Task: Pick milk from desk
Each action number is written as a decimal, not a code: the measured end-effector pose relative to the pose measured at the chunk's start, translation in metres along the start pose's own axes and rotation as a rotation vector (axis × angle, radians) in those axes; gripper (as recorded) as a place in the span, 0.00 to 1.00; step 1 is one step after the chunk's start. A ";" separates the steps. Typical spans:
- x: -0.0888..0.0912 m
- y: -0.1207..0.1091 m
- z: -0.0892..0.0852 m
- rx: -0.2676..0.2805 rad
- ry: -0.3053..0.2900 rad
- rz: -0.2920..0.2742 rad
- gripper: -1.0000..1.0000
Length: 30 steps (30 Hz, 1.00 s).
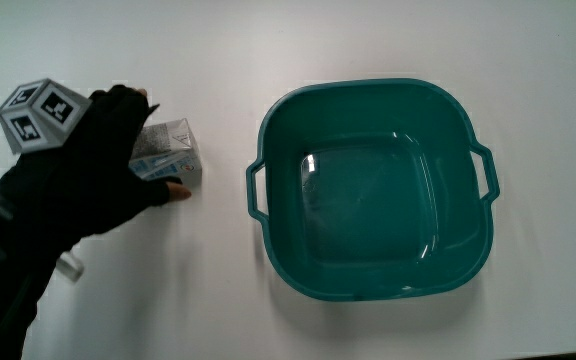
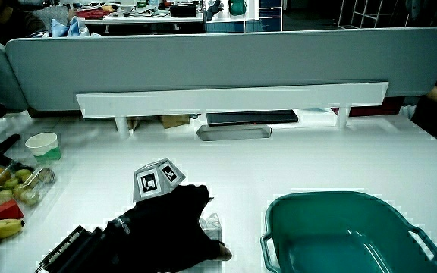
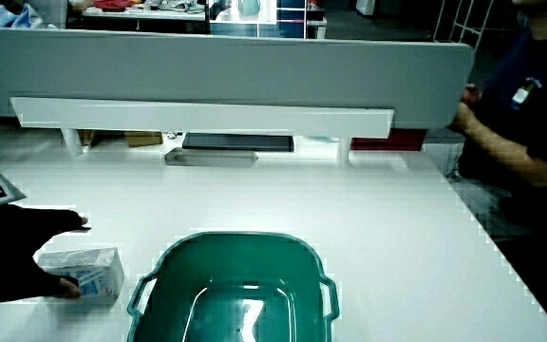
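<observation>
A small white and blue milk carton lies on the white table beside a teal basin. The carton also shows in both side views. The gloved hand rests over the carton, with fingers curled around it and the thumb tip against its nearer side. The patterned cube sits on the back of the hand. Part of the carton is hidden under the fingers. The hand appears in both side views.
The teal basin has two handles and holds nothing. In a side view a cup and a tray of fruit stand by the table's edge. A low grey partition with a white shelf runs along the table.
</observation>
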 end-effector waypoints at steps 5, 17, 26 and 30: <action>-0.007 0.016 -0.004 -0.002 -0.017 -0.004 0.50; -0.011 0.037 -0.016 -0.056 0.022 0.029 0.50; -0.012 0.041 -0.018 -0.074 0.033 0.039 0.50; -0.015 0.041 -0.017 -0.056 0.023 0.019 0.50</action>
